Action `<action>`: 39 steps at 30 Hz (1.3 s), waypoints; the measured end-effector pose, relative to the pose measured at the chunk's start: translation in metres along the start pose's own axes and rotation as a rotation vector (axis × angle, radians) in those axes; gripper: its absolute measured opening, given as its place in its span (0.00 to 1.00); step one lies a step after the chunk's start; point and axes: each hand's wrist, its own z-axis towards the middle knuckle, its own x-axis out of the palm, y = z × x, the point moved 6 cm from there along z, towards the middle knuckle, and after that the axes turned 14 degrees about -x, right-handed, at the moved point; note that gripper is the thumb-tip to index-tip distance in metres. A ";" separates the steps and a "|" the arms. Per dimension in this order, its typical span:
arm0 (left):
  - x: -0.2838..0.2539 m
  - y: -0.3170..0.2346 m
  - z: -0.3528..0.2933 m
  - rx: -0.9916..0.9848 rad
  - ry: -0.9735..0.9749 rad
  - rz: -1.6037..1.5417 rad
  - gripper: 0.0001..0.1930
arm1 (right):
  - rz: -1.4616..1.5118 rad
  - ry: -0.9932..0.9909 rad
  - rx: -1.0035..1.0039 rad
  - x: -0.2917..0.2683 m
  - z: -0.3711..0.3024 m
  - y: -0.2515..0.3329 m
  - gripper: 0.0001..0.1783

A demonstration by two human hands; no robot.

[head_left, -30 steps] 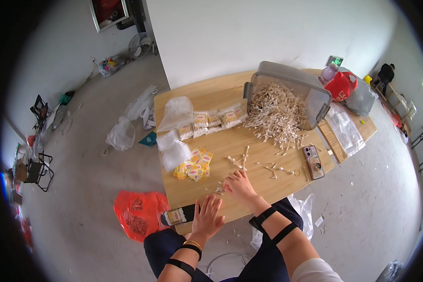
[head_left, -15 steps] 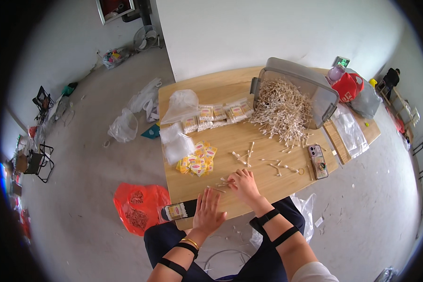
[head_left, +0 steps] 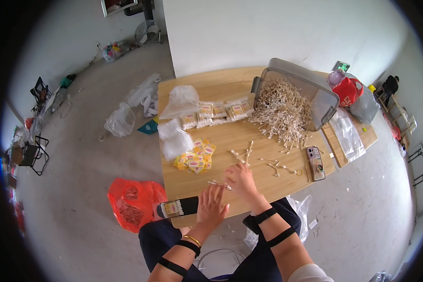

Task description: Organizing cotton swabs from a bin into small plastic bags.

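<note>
Near the table's front edge my left hand (head_left: 212, 205) lies palm down with its fingers stretched out. Its fingertips reach a few cotton swabs (head_left: 215, 184) on the wood. My right hand (head_left: 241, 180) is just to the right of these swabs, fingers curled and slightly blurred; what they may hold is hidden. Left of my left hand, a clear pack of cotton swabs (head_left: 172, 208) with a yellow label lies on a black strip (head_left: 189, 206). Several loose cotton swabs (head_left: 242, 154) are beyond my right hand. A pile of yellow and white labels (head_left: 196, 157) sits to the left.
A grey bin (head_left: 321, 103) lies tipped, spilling a heap of cotton swabs (head_left: 282, 108). Filled swab packs (head_left: 211, 111) and clear plastic bags (head_left: 176, 140) sit at the back left. A phone (head_left: 315, 163) lies at right. A red bag (head_left: 134, 204) stands off the left edge.
My right hand has shifted slightly up and its fingers have curled more. My left hand stays flat, moved slightly to the right. The whole view has shifted a little.
</note>
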 end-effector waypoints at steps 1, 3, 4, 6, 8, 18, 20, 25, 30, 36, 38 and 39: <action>-0.005 0.002 0.007 0.008 -0.042 -0.030 0.40 | -0.035 -0.087 0.052 -0.012 0.003 -0.010 0.13; -0.007 0.005 0.013 0.016 -0.081 -0.063 0.40 | -0.123 -0.139 0.051 -0.027 0.012 -0.024 0.15; -0.002 0.008 0.017 0.018 -0.043 -0.006 0.39 | -0.208 -0.197 0.044 -0.034 0.017 -0.030 0.18; 0.005 0.010 0.020 0.021 -0.002 0.050 0.39 | -0.341 -0.232 -0.054 -0.039 0.026 -0.035 0.15; 0.013 0.008 0.021 0.011 0.087 0.115 0.38 | -0.476 -0.266 -0.148 -0.041 0.031 -0.040 0.13; 0.010 0.011 0.019 0.005 0.034 0.078 0.39 | -0.204 0.128 -0.116 0.013 0.009 0.001 0.15; 0.011 0.011 0.021 0.015 0.041 0.123 0.40 | -0.171 0.066 -0.124 0.004 0.009 -0.005 0.16; 0.010 0.010 0.022 0.001 0.077 0.139 0.41 | -0.309 -0.023 0.377 -0.027 0.020 -0.067 0.22; 0.012 0.005 0.024 0.009 0.081 0.154 0.41 | -0.235 -0.076 0.241 -0.003 0.024 -0.069 0.10; 0.004 0.004 0.022 0.025 0.024 0.043 0.42 | -0.058 0.003 0.032 0.020 0.002 -0.021 0.04; 0.003 0.003 0.023 0.024 0.040 0.068 0.42 | 0.171 -0.083 0.028 0.007 -0.006 -0.023 0.07; 0.003 0.004 0.023 0.027 0.042 0.068 0.42 | 0.169 -0.085 0.032 -0.003 -0.008 -0.026 0.07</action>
